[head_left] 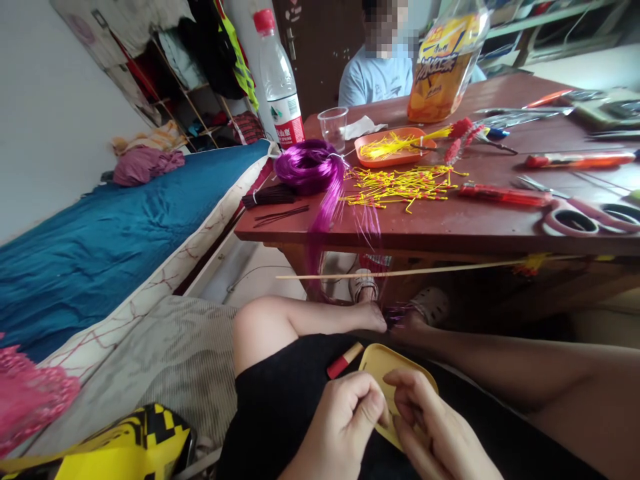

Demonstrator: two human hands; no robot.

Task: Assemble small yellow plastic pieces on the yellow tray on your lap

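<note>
Across the red-brown tabletop (450,223), artificial stamens (397,185) and purple strands (307,181) are laid out. Over a yellow tray (379,360) on the lap (273,400), the left hand (353,413) is held curled, thumb against index finger; the right hand (435,427) is held half open, fingers bent. Fine fingertip work appears to be in hand; a steady pinch is called for next. Whether anything thin is held cannot be told; the tray's near side is partly hidden.
</note>
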